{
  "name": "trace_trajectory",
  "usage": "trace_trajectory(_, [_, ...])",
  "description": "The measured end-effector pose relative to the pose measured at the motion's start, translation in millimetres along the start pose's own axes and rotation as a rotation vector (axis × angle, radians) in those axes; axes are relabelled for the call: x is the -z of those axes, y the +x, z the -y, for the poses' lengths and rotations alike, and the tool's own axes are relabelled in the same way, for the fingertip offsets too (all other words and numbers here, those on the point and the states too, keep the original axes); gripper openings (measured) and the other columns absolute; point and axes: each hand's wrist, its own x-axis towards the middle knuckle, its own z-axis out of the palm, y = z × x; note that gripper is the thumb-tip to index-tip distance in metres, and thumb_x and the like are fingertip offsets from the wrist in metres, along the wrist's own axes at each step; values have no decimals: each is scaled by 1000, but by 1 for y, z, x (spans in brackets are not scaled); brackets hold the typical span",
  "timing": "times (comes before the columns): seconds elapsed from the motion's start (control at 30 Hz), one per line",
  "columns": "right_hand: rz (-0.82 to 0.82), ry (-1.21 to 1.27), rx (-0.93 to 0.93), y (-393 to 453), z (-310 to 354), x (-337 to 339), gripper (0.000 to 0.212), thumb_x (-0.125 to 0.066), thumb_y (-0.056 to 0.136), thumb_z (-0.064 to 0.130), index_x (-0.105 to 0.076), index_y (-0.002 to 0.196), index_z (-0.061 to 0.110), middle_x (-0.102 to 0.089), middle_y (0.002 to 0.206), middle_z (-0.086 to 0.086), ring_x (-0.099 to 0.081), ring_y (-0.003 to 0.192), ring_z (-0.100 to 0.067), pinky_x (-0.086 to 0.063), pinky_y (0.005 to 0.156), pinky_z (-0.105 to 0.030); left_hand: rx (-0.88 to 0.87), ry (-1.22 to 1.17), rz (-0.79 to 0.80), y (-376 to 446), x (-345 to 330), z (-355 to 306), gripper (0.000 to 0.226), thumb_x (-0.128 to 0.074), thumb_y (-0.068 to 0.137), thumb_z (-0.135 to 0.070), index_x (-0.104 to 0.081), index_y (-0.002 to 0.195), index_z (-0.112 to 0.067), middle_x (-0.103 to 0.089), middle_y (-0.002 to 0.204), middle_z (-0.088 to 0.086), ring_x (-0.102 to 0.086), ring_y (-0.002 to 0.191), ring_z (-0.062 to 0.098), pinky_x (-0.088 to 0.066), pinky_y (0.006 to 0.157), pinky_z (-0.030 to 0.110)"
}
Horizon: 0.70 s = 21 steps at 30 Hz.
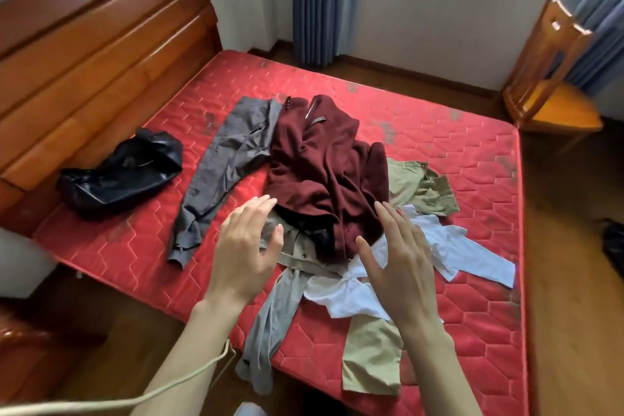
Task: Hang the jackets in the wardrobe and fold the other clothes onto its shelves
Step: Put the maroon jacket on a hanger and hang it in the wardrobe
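A crumpled maroon jacket tops the pile on the red mattress, grey trousers flat beside it, white shirt and khaki garments underneath.

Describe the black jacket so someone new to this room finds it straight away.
Start at the wooden headboard along the left of the red mattress. The black jacket lies crumpled right against its base, apart from the main clothes pile. It is the only shiny, leathery-looking garment; the nearest piece is the matte grey trousers.
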Motion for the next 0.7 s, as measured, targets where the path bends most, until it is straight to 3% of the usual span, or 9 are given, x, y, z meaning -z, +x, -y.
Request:
trace_trajectory(0.33, [106, -15, 6, 42, -31, -79, 58, -72, 96, 28, -51, 150, 17, -54, 151, 1, -40, 149, -19, -38, 118, -49, 36, -13, 68, 44, -69, 45, 45, -55, 99, -30, -59, 142, -17, -59, 146, 0, -48, 141, 17, -36, 118, 38])
trace_trajectory(0.6, [211, -78, -55, 73, -49, -180, 53, -71, 96, 25, -57, 145, 14, -57, 150, -2, -44, 146, -21, -37, 119, -48, 47, -40, 221, 95, -133, 137, 47, -49, 98, -35, -59, 141, -18, -60, 145, -1, -50, 138, 18, -38, 116, 38])
trace_trajectory(0.7, [232, -101, -95, 89, -49, -212, 52, -70, 97, 26, -57, 145, 15, -57, 150, -1, -45, 146, -21, -31, 121, -44, -21, -38, 291, 113, -153, 170, 48, -47, 97, -36, -62, 138, -15, -63, 141, 2, -53, 135, 19, -41, 114, 40])
